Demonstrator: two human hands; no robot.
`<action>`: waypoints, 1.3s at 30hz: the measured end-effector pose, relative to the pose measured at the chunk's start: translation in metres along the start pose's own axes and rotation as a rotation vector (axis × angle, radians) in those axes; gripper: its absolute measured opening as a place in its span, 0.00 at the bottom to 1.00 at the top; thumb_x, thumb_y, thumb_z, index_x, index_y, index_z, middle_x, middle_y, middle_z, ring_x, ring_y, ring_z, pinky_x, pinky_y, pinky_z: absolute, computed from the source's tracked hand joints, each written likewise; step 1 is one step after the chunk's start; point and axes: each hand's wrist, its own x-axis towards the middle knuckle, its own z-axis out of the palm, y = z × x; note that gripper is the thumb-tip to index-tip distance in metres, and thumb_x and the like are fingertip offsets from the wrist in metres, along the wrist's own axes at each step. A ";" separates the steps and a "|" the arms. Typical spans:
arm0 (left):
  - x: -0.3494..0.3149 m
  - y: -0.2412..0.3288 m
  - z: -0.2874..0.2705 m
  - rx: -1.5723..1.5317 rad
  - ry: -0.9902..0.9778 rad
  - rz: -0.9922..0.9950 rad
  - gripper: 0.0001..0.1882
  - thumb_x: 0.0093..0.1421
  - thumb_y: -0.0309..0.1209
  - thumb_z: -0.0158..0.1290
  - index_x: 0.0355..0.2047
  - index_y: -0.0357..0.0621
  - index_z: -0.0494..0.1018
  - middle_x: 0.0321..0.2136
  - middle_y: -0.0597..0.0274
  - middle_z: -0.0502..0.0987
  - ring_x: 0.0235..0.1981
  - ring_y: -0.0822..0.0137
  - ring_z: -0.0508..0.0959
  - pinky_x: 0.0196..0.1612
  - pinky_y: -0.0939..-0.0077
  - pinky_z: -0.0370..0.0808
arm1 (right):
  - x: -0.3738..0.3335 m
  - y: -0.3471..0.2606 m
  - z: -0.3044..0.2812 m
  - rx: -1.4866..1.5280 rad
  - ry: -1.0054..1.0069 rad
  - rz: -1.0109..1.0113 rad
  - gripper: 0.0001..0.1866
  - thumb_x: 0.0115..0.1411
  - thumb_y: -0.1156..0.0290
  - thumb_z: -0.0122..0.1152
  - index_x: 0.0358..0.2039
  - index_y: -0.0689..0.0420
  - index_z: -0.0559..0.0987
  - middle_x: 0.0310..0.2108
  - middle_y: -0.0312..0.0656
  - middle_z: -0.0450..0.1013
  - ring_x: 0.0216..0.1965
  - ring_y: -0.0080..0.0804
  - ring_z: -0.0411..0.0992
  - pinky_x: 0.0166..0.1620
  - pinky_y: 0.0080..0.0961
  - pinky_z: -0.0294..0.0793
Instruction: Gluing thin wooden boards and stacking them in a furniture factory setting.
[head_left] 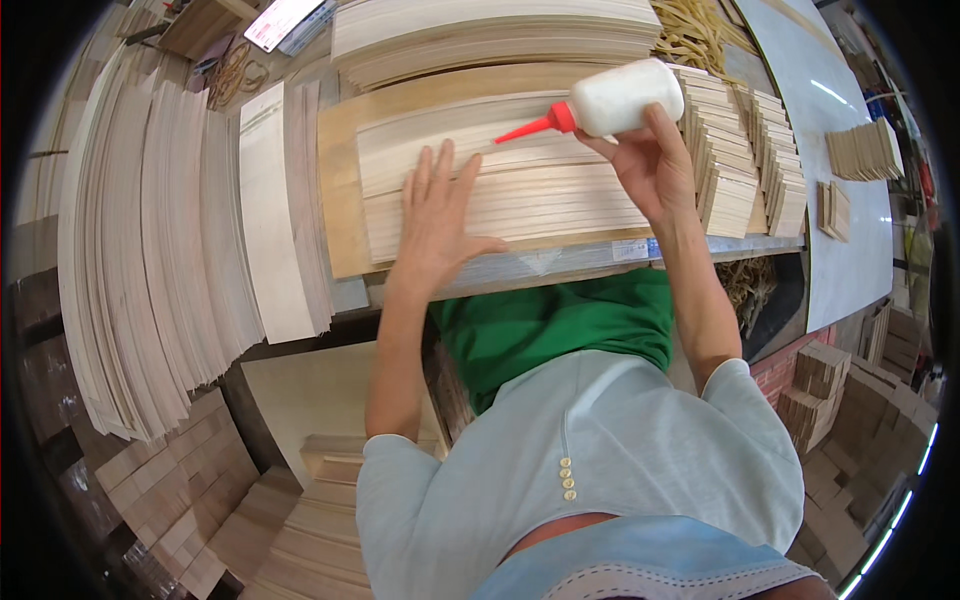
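Observation:
My right hand (655,160) is wrapped round a white squeeze bottle (625,97) with a long red nozzle (530,128). The bottle is tilted on its side, its tip pointing left and slightly down over a row of thin pale wooden strips (550,190). These strips lie side by side on a wooden board (345,200) on the bench. My left hand (437,215) rests flat on the left part of the strips, fingers spread and thumb out to the right. Whether anything comes out of the nozzle is too small to tell.
Tall stacks of thin wooden sheets (160,240) stand at the left. More long boards (490,45) are piled behind. Stepped rows of small wooden pieces (725,165) sit right of the strips, with yellowish bands (700,35) behind them. A grey panel (830,110) lies farther right.

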 end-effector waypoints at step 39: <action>-0.010 -0.035 -0.002 -0.038 0.002 -0.037 0.55 0.31 0.52 0.69 0.62 0.51 0.61 0.66 0.52 0.51 0.68 0.48 0.47 0.66 0.51 0.47 | 0.110 0.103 0.096 -0.263 -0.277 0.006 0.28 0.52 0.74 0.68 0.53 0.61 0.68 0.48 0.40 0.71 0.50 0.35 0.71 0.52 0.33 0.72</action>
